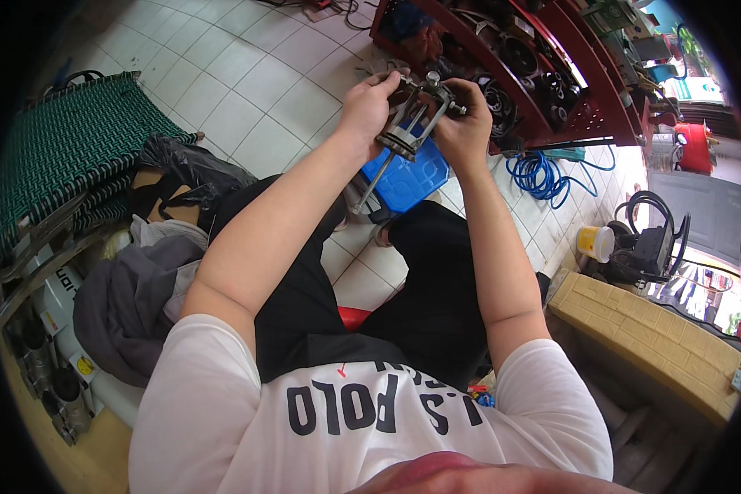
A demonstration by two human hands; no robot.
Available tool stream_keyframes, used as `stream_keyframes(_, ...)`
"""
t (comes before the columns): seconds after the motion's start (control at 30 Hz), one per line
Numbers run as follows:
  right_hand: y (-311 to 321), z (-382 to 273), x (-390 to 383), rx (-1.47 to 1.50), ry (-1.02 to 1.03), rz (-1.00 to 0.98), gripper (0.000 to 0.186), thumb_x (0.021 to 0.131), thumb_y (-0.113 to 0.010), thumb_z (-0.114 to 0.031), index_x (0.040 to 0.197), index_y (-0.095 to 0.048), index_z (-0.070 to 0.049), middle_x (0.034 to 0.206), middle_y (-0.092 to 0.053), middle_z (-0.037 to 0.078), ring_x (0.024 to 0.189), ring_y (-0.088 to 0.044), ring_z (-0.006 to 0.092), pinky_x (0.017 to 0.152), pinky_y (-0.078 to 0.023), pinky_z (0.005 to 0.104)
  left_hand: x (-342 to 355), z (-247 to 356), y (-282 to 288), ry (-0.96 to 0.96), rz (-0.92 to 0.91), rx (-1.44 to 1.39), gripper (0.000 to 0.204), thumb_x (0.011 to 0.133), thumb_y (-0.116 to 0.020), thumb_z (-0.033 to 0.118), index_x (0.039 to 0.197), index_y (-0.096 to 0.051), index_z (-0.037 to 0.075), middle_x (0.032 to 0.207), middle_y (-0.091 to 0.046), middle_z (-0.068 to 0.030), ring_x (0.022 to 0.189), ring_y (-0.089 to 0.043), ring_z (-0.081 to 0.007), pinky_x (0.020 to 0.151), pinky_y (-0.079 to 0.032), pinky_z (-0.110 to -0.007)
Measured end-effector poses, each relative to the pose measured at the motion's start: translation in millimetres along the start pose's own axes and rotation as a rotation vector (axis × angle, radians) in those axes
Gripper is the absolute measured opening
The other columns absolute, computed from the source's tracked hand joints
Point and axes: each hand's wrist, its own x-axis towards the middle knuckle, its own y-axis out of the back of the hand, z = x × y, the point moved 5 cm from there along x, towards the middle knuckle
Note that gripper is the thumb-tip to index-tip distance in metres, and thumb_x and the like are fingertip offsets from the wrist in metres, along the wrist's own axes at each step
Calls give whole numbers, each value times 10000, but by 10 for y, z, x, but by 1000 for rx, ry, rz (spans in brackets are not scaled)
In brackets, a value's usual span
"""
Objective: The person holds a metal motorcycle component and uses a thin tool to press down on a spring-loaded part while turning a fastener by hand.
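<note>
Out in front of me, above the floor, I hold a metal puller-like tool [403, 132] with parallel rods, a dark ring at its lower end and knobs at the top. From the ring a long thin shaft slants down to the left. My left hand [365, 109] is closed on the tool's left side, its thumb on top near the upper fittings. My right hand [467, 125] grips the other side, by the knobs, with its fingers partly hidden. Beneath the tool lies a blue plastic case [420, 174], between my knees.
A red metal rack [609, 107] full of dark parts stands at the far right, with a coiled blue hose [541, 177] by it. To the left are a green woven lounger [74, 140], a black plastic bag [193, 169] and grey cloth [132, 296]. A yellow ledge [642, 337] runs along the right.
</note>
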Motion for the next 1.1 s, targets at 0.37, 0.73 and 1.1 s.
stream_keyframes(0.37, -28, 116, -9, 28, 6, 1, 332, 810, -882, -96, 1077, -700, -20, 957, -767, 67, 873, -685, 115, 809, -548, 289, 42, -88, 47, 58, -19, -63, 221, 1042, -587, 234, 1097, -675, 39, 976, -725, -104, 825, -720, -209, 711, -595, -361)
stream_keyframes(0.73, -12, 100, -8, 12, -31, -10, 308, 819, -882, -112, 1061, -715, -20, 940, -777, 71, 868, -688, 109, 798, -548, 285, 19, -43, 25, -14, 7, -70, 176, 1024, -597, 153, 1135, -663, 33, 967, -726, -97, 804, -727, -220, 700, -613, -384)
stream_keyframes(1.1, -26, 107, -12, -6, -17, -8, 286, 827, -875, -110, 1045, -714, -16, 909, -775, 67, 846, -675, 95, 775, -546, 281, 33, -60, 55, -13, 70, 20, 195, 1051, -588, 211, 1146, -650, 52, 1028, -713, -69, 902, -709, -183, 774, -599, -344)
